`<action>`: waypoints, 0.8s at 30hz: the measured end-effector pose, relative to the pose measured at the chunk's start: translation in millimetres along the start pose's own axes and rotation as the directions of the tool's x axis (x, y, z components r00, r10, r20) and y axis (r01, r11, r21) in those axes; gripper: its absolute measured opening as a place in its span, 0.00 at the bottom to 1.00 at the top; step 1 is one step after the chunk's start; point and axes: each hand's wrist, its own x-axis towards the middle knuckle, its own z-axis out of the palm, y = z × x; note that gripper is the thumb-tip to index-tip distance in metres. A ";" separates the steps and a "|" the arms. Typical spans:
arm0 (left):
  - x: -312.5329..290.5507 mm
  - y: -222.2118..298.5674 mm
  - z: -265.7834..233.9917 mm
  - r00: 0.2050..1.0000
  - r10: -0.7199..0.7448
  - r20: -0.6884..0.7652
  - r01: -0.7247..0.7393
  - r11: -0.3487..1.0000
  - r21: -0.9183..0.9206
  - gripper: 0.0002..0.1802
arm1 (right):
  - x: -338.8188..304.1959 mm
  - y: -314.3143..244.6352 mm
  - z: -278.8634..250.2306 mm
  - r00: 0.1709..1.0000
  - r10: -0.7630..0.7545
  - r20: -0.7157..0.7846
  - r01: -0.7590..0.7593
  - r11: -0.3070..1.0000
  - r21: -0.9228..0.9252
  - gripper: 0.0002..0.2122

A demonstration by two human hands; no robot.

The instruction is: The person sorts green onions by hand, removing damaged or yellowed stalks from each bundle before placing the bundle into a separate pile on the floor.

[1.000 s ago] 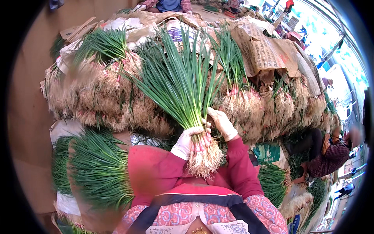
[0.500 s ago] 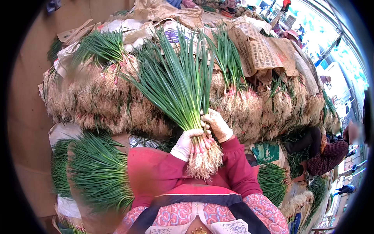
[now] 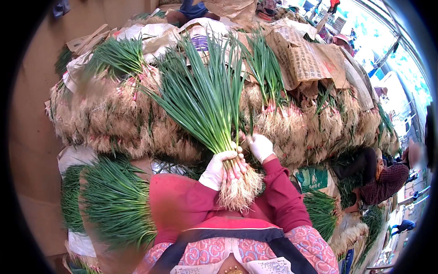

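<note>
My left hand (image 3: 220, 169), in a white glove, is closed round a bunch of spring onions (image 3: 207, 107) just above the pinkish bulbs. The long green leaves fan up and away from me, and the pale roots (image 3: 239, 188) hang toward my lap. On the right of the bunch, a little apart from it, my gloved right hand (image 3: 261, 147) is closed in a pinch. A thin green leaf (image 3: 251, 119) rises from its fingertips; the fingers partly hide where it is held.
A long heap of spring onions (image 3: 178, 141), roots facing me, lies ahead under brown paper sacks (image 3: 296, 59). More bunches lie at my left (image 3: 116, 201) and right (image 3: 319, 212). A person in a checked top (image 3: 388, 182) sits at the far right.
My right hand has left the bunch and moved slightly right, with a thin leaf between its fingers. The left hand keeps its hold. At the far top, a person's dark blue clothing shows more.
</note>
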 end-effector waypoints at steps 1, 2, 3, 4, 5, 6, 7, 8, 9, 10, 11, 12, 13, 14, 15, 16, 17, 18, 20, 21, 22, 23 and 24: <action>4.0 3.0 -6.1 0.998 -0.049 0.049 0.046 0.998 0.053 0.18 | -0.3 -0.1 -2.8 0.984 -0.015 0.176 0.037 0.991 -0.125 0.24; 2.1 0.3 -7.4 1.000 -0.023 -0.016 0.023 1.000 0.020 0.24 | -0.4 0.8 -8.1 0.938 -0.008 0.347 0.097 0.966 -0.239 0.27; -0.3 2.0 -5.5 1.000 -0.011 0.007 0.011 1.000 0.011 0.26 | 1.3 -5.9 -23.4 0.945 -0.005 0.326 0.066 0.982 -0.176 0.30; -1.4 2.2 -3.5 0.999 -0.004 0.036 0.004 1.000 0.003 0.28 | 4.3 -4.3 -31.3 0.994 -0.087 0.071 0.094 0.990 -0.103 0.30; 0.9 1.7 -4.6 0.998 -0.006 0.070 0.007 1.000 -0.019 0.29 | 16.9 -3.9 -44.5 0.999 -0.037 0.005 0.037 0.996 -0.081 0.25; 2.2 3.0 -4.8 0.995 -0.005 0.101 0.009 0.999 -0.038 0.29 | 23.7 -8.8 -55.0 0.960 -0.072 -0.270 0.087 0.995 0.042 0.17; 5.5 2.1 -3.2 0.989 -0.011 0.144 0.019 0.998 -0.057 0.30 | 38.8 -4.7 -64.1 0.905 -0.034 -0.424 0.085 0.991 0.102 0.12; 7.1 0.6 -2.7 0.989 -0.022 0.148 0.029 0.998 -0.047 0.29 | 53.5 0.1 -71.3 0.857 0.000 -0.515 0.010 1.000 0.017 0.10; 7.8 0.7 -3.2 0.989 -0.025 0.147 0.031 0.999 -0.035 0.29 | 69.7 14.6 -69.3 0.801 -0.134 -0.584 0.058 0.987 -0.147 0.11; 8.3 0.7 -3.9 0.989 -0.029 0.146 0.033 0.999 -0.024 0.28 | 83.2 20.1 -69.2 0.899 -0.001 -0.439 -0.114 0.965 -0.234 0.11; 8.8 0.7 -3.4 0.989 -0.036 0.147 0.039 0.999 -0.020 0.28 | 92.0 27.7 -69.1 0.937 0.011 -0.348 -0.118 0.950 -0.288 0.12; 7.9 1.4 -4.5 0.989 -0.040 0.141 0.042 0.999 -0.015 0.27 | 96.5 28.2 -68.4 0.968 0.024 -0.249 -0.111 0.934 -0.339 0.12; 7.6 1.7 -5.0 0.989 -0.045 0.137 0.047 0.999 -0.010 0.26 | 99.0 29.1 -66.6 0.964 0.014 -0.266 -0.107 0.934 -0.340 0.11; 8.2 1.3 -5.8 0.988 -0.051 0.147 0.053 0.999 -0.012 0.26 | 98.3 33.8 -68.0 0.949 0.027 -0.316 -0.109 0.963 -0.245 0.11; 8.1 1.9 -10.0 0.988 -0.049 0.149 0.052 0.999 -0.016 0.26 | 86.6 21.6 -77.2 0.934 0.038 -0.356 -0.096 0.984 -0.147 0.11; 6.1 2.4 -8.9 0.987 -0.050 0.150 0.054 0.998 -0.022 0.25 | 74.6 15.2 -81.3 0.918 0.057 -0.392 -0.083 0.995 -0.050 0.10; 5.3 2.7 -5.3 0.994 -0.019 0.105 0.020 1.000 -0.012 0.24 | 66.4 16.8 -78.4 0.880 0.021 -0.475 -0.025 1.000 -0.002 0.09; 5.9 -0.9 -4.1 0.997 -0.009 0.075 0.015 0.997 -0.077 0.23 | 44.2 2.3 -84.1 0.894 0.047 -0.445 -0.009 0.996 0.087 0.09; 6.7 -2.0 2.1 0.999 0.022 0.025 -0.019 0.995 -0.101 0.21 | 11.7 -3.8 -70.4 0.871 -0.054 -0.488 0.145 0.978 0.151 0.08; 8.5 -3.2 0.2 0.999 0.023 0.040 -0.019 0.993 -0.114 0.21 | -1.9 -6.1 -63.0 0.905 -0.039 -0.424 0.145 0.964 0.221 0.07; 10.5 -4.6 -3.2 0.998 0.026 0.052 -0.019 0.992 -0.124 0.21 | -14.9 -9.2 -55.9 0.934 -0.029 -0.357 0.141 0.946 0.293 0.07; 12.2 -5.7 -7.1 0.998 0.029 0.063 -0.020 0.991 -0.134 0.21 | -27.6 -14.4 -49.3 0.904 -0.098 -0.416 0.213 0.948 0.238 0.07; 13.5 -5.3 -12.3 0.995 -0.033 0.092 0.042 0.994 -0.103 0.21 | -40.7 -18.2 -45.4 0.867 -0.162 -0.472 0.273 0.946 0.177 0.07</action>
